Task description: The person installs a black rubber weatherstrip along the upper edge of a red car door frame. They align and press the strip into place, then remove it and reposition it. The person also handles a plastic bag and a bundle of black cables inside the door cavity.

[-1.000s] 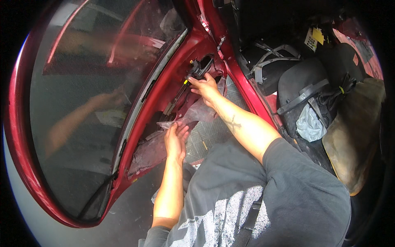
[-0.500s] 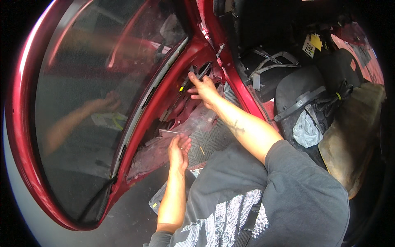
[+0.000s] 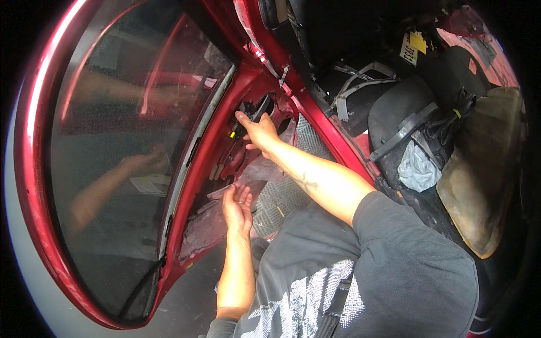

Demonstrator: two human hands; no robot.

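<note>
Head view: a person in a dark T-shirt with a pale print works both bare hands at the inner side of a red car door. The left hand, nearer the body, is half open, palm up and fingers loosely curled, at the edge of a translucent plastic film; whether it grips the film cannot be told. The film hangs loose along the door's inner face, below the right hand. That hand is open, thumb stretched away from the fingers, beside a black part in the door's upper cutout; contact cannot be made out. A small yellow piece shows just left of its fingers. Farther left, the dark window glass mirrors a forearm. Across the red door sill, a crumpled grey-blue sheet rests against a black seat-like part, beside a brown-stained panel.
</note>
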